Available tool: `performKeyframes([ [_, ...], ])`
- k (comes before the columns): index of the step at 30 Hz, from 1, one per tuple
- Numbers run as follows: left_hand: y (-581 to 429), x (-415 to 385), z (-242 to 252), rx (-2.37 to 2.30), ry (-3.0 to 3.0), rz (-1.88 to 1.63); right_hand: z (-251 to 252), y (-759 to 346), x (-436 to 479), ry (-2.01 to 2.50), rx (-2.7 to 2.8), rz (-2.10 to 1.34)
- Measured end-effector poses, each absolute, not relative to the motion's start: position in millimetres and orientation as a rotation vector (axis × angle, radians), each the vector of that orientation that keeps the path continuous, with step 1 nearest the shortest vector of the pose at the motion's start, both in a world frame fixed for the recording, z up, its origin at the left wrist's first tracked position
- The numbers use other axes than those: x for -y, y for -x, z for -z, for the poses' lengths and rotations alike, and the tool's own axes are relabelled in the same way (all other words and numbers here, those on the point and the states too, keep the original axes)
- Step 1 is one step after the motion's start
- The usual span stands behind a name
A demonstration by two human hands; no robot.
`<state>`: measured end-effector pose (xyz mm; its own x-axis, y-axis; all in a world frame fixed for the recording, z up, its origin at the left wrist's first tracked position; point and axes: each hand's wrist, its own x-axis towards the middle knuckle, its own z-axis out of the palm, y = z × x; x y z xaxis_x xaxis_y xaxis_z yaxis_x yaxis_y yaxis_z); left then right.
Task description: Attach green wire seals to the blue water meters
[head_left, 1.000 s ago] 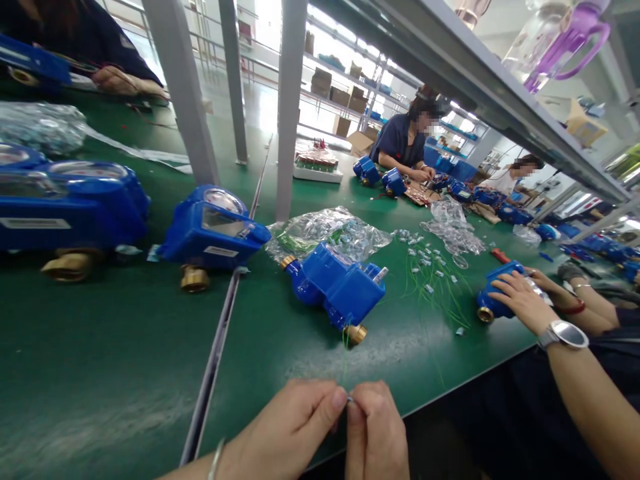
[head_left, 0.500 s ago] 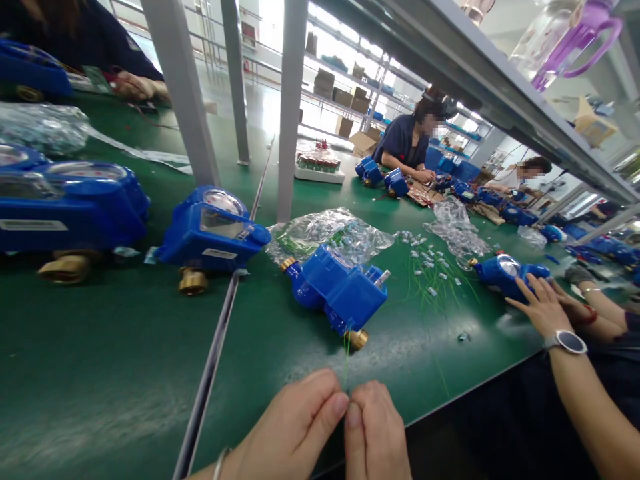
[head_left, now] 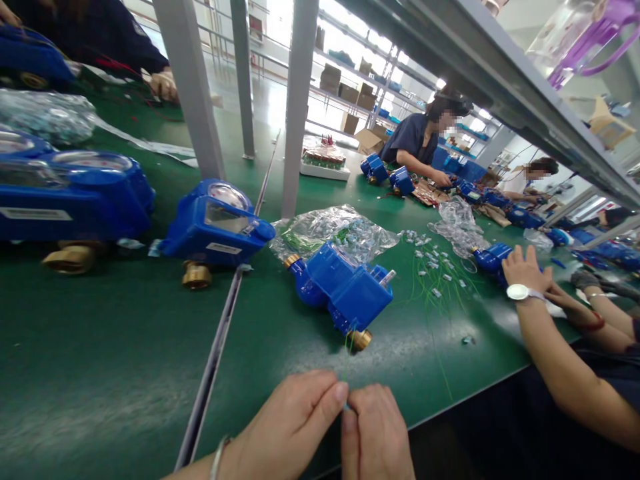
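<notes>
My left hand (head_left: pixel 295 427) and my right hand (head_left: pixel 375 437) meet at the near edge of the green bench, fingertips pinched together on a thin green seal wire (head_left: pixel 349 350). The wire runs up from my fingers to the brass end of a blue water meter (head_left: pixel 343 290) lying on its side just beyond them. A small clear tag sits between my fingertips, mostly hidden.
More blue meters (head_left: pixel 215 227) stand to the left, past a metal strip (head_left: pixel 215 360) in the bench. A plastic bag of seals (head_left: pixel 333 230) and loose green wires (head_left: pixel 440 280) lie behind. A neighbour's hand (head_left: pixel 525 270) with a watch rests on another meter at right. Steel posts (head_left: pixel 297 107) rise behind.
My hands stay pinched together on the wire, hardly moved. The neighbour's hand with the watch has pushed a blue meter farther across the bench.
</notes>
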<state>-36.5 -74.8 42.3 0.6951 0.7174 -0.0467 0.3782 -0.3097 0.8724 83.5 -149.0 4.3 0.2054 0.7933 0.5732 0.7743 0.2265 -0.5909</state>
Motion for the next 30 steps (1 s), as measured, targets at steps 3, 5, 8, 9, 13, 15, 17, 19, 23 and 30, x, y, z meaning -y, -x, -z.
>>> performKeyframes([
  [3, 35, 76, -43, -0.831, -1.906, -0.470, -2, -90, 144, 1.479, 1.423, -0.498],
  [5, 35, 75, -43, -0.824, -1.909, -0.489, -3, -90, 143, 1.457, 1.170, -0.981],
  [8, 37, 71, -43, -0.843, -1.928, -0.495, -5, -83, 146, 1.568, 1.074, -0.946],
  [9, 38, 70, -42, -0.855, -1.929, -0.496, -5, -81, 147, 1.624, 1.134, -0.751],
  [13, 38, 66, -41, -0.848, -1.902, -0.503, -8, -81, 146, 1.599, 1.514, -0.055],
  [15, 37, 65, -42, -0.825, -1.882, -0.495, -11, -87, 142, 1.538, 1.690, 0.133],
  [17, 36, 64, -45, -0.812, -1.874, -0.487, -14, -93, 138, 1.499, 1.795, 0.258],
  [19, 34, 64, -49, -0.810, -1.876, -0.481, -16, -97, 135, 1.489, 1.825, 0.323],
  [23, 31, 65, -55, -0.832, -1.884, -0.487, -13, -98, 131, 1.457, 1.657, -0.078],
  [30, 31, 59, -59, -0.843, -1.910, -0.525, -18, -94, 133, 1.569, 1.436, -0.506],
])
